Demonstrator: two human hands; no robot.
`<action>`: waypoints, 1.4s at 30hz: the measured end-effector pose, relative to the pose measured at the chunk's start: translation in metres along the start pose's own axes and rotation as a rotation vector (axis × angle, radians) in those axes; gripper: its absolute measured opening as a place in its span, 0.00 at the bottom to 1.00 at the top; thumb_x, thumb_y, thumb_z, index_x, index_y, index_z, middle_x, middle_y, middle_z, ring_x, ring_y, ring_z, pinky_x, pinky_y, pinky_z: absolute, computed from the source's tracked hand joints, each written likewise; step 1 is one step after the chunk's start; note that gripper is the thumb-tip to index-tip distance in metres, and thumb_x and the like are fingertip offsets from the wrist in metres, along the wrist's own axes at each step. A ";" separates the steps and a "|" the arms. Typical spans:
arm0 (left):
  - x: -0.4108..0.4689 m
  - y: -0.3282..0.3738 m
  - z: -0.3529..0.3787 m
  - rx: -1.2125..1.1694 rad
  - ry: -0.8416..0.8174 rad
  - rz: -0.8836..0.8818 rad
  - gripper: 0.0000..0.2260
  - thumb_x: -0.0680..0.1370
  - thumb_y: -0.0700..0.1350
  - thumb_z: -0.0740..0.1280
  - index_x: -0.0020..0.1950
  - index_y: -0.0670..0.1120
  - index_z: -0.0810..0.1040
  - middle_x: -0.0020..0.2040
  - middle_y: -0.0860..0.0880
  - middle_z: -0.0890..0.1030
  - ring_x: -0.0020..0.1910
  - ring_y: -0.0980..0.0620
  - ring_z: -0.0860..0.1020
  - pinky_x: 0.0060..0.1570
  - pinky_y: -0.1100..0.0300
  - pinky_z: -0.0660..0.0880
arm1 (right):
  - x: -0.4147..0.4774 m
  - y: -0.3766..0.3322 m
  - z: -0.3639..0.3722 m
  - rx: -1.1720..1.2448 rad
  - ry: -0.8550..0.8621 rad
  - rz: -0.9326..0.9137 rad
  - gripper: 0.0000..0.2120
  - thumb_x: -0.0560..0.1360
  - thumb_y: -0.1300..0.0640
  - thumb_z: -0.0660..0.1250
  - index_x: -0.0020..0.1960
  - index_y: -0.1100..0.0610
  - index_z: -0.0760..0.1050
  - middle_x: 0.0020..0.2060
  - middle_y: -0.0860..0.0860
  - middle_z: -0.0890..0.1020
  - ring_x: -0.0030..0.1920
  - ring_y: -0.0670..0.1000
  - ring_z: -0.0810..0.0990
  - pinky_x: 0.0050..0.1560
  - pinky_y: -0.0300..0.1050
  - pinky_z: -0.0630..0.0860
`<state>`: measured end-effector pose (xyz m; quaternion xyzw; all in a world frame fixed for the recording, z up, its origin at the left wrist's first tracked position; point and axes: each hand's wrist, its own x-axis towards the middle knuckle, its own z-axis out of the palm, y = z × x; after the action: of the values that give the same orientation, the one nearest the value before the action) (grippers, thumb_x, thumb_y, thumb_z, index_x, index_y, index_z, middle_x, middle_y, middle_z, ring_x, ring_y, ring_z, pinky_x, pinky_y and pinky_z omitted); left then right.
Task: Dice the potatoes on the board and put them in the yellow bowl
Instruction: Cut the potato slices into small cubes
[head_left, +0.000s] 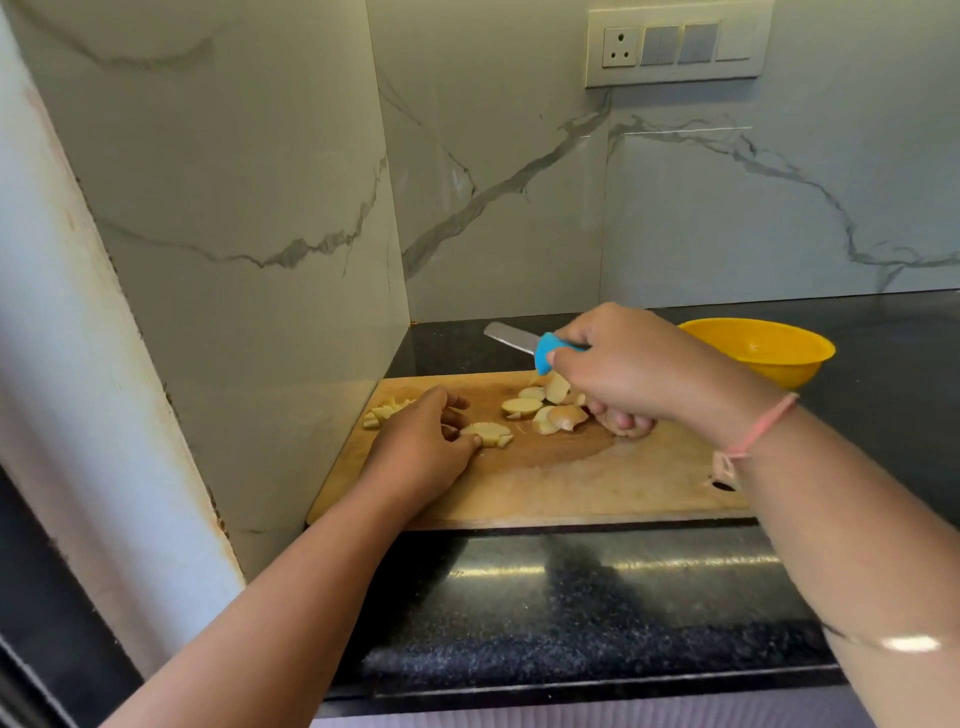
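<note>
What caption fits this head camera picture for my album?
Left hand holds a potato piece on the board; right hand holds a blue-handled knife near the yellow bowl.

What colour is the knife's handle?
Bright blue, with a silver blade; seen in the head view: knife.
</note>
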<state>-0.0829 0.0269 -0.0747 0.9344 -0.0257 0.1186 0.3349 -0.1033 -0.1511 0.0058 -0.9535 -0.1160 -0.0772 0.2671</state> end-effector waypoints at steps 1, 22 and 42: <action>0.000 0.000 0.000 0.024 -0.009 0.007 0.17 0.77 0.46 0.69 0.65 0.50 0.72 0.54 0.54 0.77 0.50 0.58 0.74 0.48 0.66 0.71 | 0.009 0.002 0.003 0.002 0.016 -0.007 0.17 0.79 0.56 0.55 0.66 0.55 0.71 0.30 0.54 0.78 0.22 0.49 0.73 0.22 0.36 0.69; 0.008 0.018 -0.006 0.357 0.033 0.140 0.11 0.80 0.41 0.60 0.59 0.49 0.78 0.60 0.52 0.76 0.56 0.53 0.73 0.48 0.65 0.66 | 0.042 0.042 0.037 0.095 0.188 -0.061 0.14 0.80 0.52 0.57 0.60 0.57 0.75 0.38 0.51 0.78 0.30 0.46 0.73 0.29 0.36 0.69; 0.020 0.017 -0.015 0.503 -0.061 0.078 0.18 0.77 0.32 0.59 0.57 0.50 0.79 0.60 0.50 0.76 0.56 0.51 0.75 0.51 0.62 0.70 | 0.040 0.044 0.037 0.106 0.120 -0.001 0.15 0.80 0.51 0.56 0.61 0.56 0.73 0.32 0.50 0.75 0.27 0.45 0.72 0.24 0.35 0.66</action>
<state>-0.0685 0.0237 -0.0478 0.9898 -0.0414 0.1061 0.0860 -0.0504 -0.1611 -0.0392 -0.9317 -0.1043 -0.1283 0.3235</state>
